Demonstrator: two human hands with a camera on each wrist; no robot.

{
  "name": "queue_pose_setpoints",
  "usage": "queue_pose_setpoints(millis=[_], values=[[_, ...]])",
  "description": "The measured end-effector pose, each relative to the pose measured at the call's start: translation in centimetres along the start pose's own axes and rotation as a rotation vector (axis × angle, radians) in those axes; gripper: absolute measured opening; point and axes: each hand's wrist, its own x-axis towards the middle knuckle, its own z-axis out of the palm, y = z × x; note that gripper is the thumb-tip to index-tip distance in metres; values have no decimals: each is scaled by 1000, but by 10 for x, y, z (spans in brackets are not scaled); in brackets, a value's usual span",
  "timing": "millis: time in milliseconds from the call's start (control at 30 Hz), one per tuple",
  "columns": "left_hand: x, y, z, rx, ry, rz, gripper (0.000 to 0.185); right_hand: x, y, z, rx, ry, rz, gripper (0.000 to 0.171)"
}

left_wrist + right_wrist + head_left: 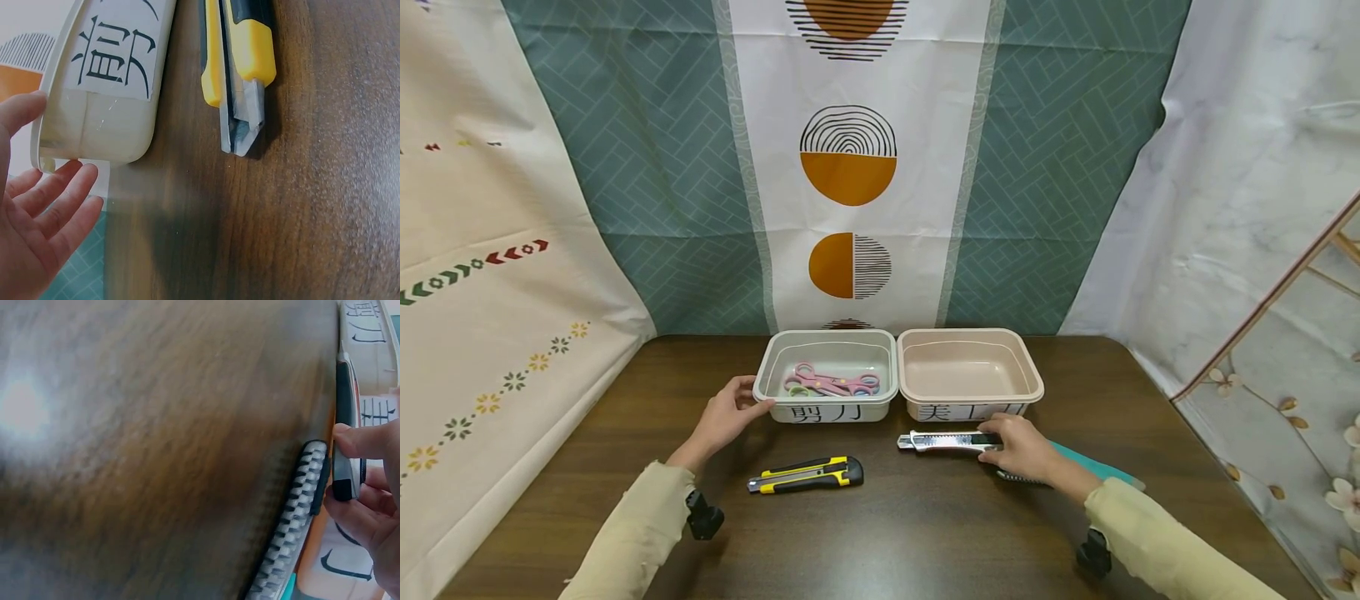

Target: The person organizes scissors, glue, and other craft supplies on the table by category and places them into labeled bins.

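Silver cutter (936,441), pinched (right hand (1022,448)), tabletop (865,550)

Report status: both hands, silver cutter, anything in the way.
Left hand touches pale green bin's rim. Right hand pinches silver cutter, in front of beige bin. Possible snag: ridged handle close by right hand.

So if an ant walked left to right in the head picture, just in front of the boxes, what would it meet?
Left hand, yellow-and-black utility knife, silver utility knife, right hand, partly hidden teal object.
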Motion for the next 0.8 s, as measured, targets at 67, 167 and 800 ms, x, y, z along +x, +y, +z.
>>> queue_pose_setpoints(millis=[67,167,800], values=[[1,-1,0,3,-3,-11,60,1,-1,-1,12,10,-3,36],[1,0,0,10,-1,-17,58,2,-4,-3,19,16,-8,35],[1,1,1,11,5,-5,57,-1,-12,-25,-13,63,-37,36]])
